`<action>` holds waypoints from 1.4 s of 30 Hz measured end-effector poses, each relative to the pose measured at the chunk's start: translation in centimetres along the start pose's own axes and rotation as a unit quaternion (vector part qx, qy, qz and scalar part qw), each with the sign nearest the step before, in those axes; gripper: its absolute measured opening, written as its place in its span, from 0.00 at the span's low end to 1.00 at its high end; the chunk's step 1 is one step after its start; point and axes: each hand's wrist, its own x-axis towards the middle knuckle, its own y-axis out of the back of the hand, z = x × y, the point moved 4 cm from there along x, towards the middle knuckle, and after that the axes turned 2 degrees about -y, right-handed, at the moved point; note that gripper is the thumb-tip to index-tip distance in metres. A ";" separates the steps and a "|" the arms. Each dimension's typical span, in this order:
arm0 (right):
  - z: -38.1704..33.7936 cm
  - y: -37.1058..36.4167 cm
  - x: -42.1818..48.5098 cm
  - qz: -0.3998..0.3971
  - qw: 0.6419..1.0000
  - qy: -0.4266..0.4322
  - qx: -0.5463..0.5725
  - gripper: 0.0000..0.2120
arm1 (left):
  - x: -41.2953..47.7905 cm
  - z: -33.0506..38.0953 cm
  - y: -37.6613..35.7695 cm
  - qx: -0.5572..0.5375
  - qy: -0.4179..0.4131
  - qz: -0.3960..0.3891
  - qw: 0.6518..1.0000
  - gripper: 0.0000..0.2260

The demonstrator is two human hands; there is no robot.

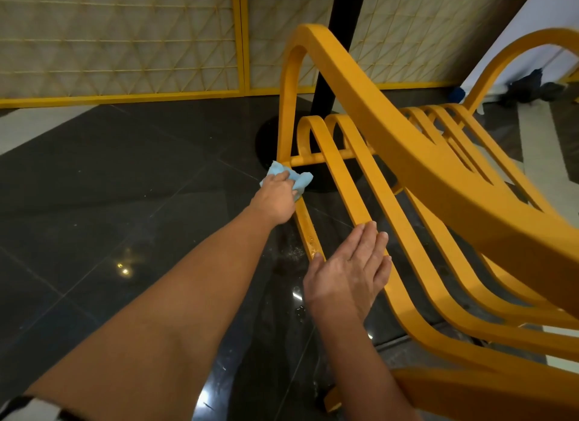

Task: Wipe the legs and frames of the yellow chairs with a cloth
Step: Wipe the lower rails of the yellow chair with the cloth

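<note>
1. Yellow chair [438, 176], tipped over toward the camera on the dark tiled floor [109, 185], filling the right half of the view, legs and rails exposed.
2. Left hand [277, 198] clenched around the blue cloth [289, 177], pressing it against the outer leg just below the crossbar [308, 159]. Wiping under way at that joint.
3. Right hand [349, 273] flat, fingers straight and released, resting on one slat [347, 182] to steady the chair; gripping nothing.
4. Progress, judged: early to middle. Wet-looking specks and grime showing on the lower stretch of the same leg near the right hand, so that part likely remaining. No telling which slats are already clean.
5. Left to do, by the look of it: rest of this leg, the other slats, the top arch, then further chairs.
6. Count: one cloth, two hands, one chair clearly in view, a second yellow arch [517, 53] at far right, possibly this chair's other side or another chair. One black table post [341, 44] behind.
</note>
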 end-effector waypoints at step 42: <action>0.3 1.1 -0.4 -0.021 1.000 0.016 0.017 0.40 | -0.1 -1.1 -0.1 0.049 -0.075 -0.019 0.996 0.23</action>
